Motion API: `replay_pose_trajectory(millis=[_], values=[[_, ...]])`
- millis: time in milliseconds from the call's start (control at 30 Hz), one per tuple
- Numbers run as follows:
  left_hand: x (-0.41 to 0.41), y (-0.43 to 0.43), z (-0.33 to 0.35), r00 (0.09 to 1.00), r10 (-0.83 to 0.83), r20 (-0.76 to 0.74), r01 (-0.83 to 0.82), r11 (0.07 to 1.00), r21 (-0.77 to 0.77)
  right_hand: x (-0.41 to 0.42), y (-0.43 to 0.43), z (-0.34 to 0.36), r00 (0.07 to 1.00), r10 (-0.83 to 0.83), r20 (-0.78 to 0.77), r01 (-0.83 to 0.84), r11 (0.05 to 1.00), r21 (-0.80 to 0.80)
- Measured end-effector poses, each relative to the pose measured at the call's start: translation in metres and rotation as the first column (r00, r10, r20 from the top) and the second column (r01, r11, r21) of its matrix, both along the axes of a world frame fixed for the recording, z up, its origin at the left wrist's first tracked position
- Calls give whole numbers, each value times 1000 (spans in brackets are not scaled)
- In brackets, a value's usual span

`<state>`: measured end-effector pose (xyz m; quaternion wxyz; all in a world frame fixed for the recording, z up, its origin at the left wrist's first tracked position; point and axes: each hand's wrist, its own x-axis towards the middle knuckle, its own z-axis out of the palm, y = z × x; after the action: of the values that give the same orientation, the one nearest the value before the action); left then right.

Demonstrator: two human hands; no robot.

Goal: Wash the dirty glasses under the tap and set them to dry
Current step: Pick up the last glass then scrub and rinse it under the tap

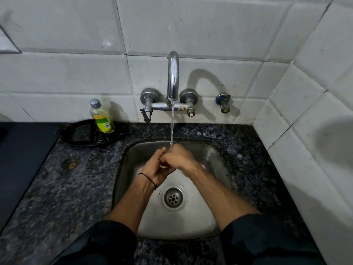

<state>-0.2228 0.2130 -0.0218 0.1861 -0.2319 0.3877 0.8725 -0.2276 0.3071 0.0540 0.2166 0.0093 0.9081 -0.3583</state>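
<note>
The left hand (152, 169) and right hand (179, 158) meet right under the water (172, 127) from the tap (173, 77), over the back of the sink (215, 159). Their fingers are curled and pressed together. A small shiny bit (162, 165) shows between them. It may be a glass, but I cannot tell, nor which way it lies. A black tray (80, 134) with a bottle (102, 119) sits on the table (76, 178), nearer the left hand.

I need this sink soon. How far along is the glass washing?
Done: nothing visibly; no glass shows on the counter. In hand: the tap runs, its stream landing on the left hand and right hand, clasped together over the sink; whether they hold a glass is hidden. Left: seemingly all the washing and drying.
</note>
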Motion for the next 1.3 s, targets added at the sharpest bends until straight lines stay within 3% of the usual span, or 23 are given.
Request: replay_pose_trajectory(millis=[67,133,200,233,300,400,467,600,733,800,833,900,967,1000,1033,1067,1133,1233,1300], values=[[0,-6,4,997,-65,31,66,997,-46,0,6,-2,966,250,-64,-234,953,195],[-3,-11,10,993,-96,72,102,992,-71,1,14,-2,838,531,-126,-438,792,426],[-6,-12,14,991,-100,90,108,990,-93,5,20,-2,708,692,-141,-496,629,598],[-7,-12,15,993,-95,72,102,990,-100,7,20,-4,690,706,-163,-483,616,623],[-7,-12,15,997,-70,28,72,993,-98,9,17,-5,754,620,-218,-425,712,559],[-2,-9,16,998,-54,-35,51,996,-68,7,12,-3,954,243,-178,-208,958,198],[1,-6,12,997,-46,-57,43,998,-54,8,7,-2,988,86,-129,-77,994,75],[6,-9,13,998,-55,-43,54,998,-16,11,5,-4,933,285,-219,-207,925,320],[2,-15,22,996,-86,19,88,993,-75,12,20,-2,650,714,-261,-453,640,621],[0,-14,27,995,-93,-18,91,991,-95,13,22,-6,605,754,-257,-446,588,675],[-1,-13,28,997,-75,-37,71,993,-96,12,20,-8,645,719,-258,-441,626,643],[0,-10,30,997,-23,-67,17,995,-98,8,14,-17,792,545,-275,-396,801,448],[2,-7,27,996,2,-91,-9,997,-70,8,8,-18,946,244,-211,-238,970,56],[4,-5,28,994,10,-109,-15,999,-49,7,6,-17,991,79,-104,-99,973,-210],[7,-5,28,991,24,-130,-28,999,-27,7,6,-15,998,-54,43,67,900,-431],[8,-5,28,986,46,-159,-52,998,-30,6,6,-15,971,-163,172,233,797,-557],[8,-5,28,969,108,-224,-127,989,-74,4,8,-21,865,-335,374,502,552,-666],[7,2,40,932,156,-328,-261,916,-306,2,9,-32,605,-410,682,781,140,-609],[9,10,47,893,23,-450,-250,856,-452,5,7,-36,454,-363,814,867,-30,-497]])
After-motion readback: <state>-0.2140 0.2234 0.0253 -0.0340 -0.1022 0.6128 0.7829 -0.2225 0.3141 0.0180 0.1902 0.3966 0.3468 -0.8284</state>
